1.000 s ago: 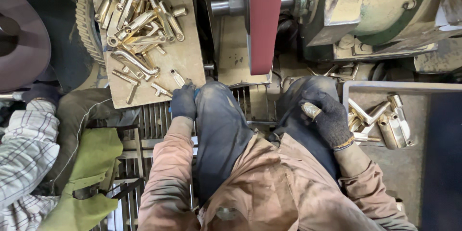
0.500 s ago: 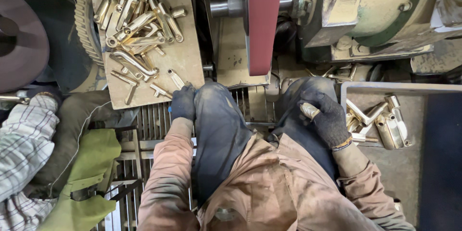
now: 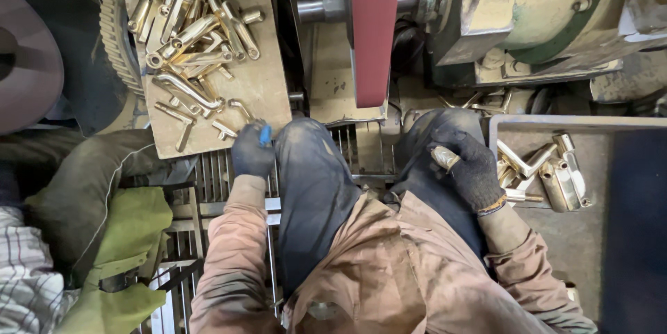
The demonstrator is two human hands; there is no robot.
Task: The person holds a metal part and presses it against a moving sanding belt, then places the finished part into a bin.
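My left hand (image 3: pixel 251 153), in a dark glove with a blue patch at the fingertips, rests at the near right corner of a wooden board (image 3: pixel 267 84). The board carries a pile of brass parts (image 3: pixel 191 35); a small hooked brass piece (image 3: pixel 240 106) lies just beyond my fingers. Whether that hand holds anything is hidden. My right hand (image 3: pixel 471 167), also dark-gloved, rests on my right knee and grips a short brass piece (image 3: pixel 445 157). A red sanding belt (image 3: pixel 374 28) runs upright straight ahead between my knees.
A grey metal tray (image 3: pixel 542 123) to the right holds several brass parts (image 3: pixel 549 170). The green and cream machine body (image 3: pixel 542 14) stands behind it. A toothed wheel (image 3: pixel 111 35) sits left of the board. Another person's plaid sleeve (image 3: pixel 28 271) and green cloth (image 3: pixel 125 237) are at the lower left.
The other person's plaid sleeve has drawn back down and to the left. My hands have hardly moved.
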